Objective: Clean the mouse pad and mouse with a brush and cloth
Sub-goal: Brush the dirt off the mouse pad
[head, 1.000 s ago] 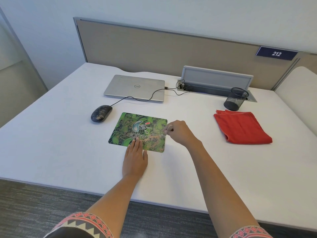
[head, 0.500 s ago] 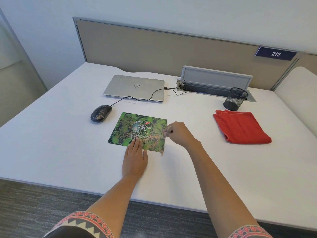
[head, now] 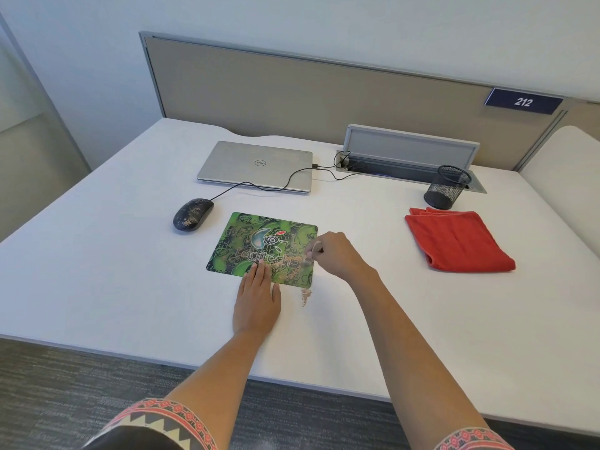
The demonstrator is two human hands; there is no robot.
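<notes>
A green printed mouse pad [head: 253, 241] lies flat on the white desk [head: 97, 271], with tan crumbs on its near right part. My left hand [head: 258, 298] rests flat, fingers pressing the pad's near edge. My right hand [head: 337, 258] is closed around a small brush [head: 313, 251] whose tip touches the pad's right side. A little pile of tan crumbs [head: 305, 295] lies on the desk just off the pad's near right corner. The black wired mouse [head: 193, 214], speckled with crumbs, sits left of the pad. A folded red cloth [head: 457, 243] lies to the right.
A shut silver laptop [head: 256, 165] sits behind the pad, the mouse cable [head: 259, 186] running to it. A black mesh pen cup [head: 448, 186] stands behind the cloth, in front of a grey cable box [head: 409, 154]. A beige partition closes the back.
My right hand has swept the brush over the pad's right side; crumbs have been pushed off the near right corner onto the desk. My left hand stays put.
</notes>
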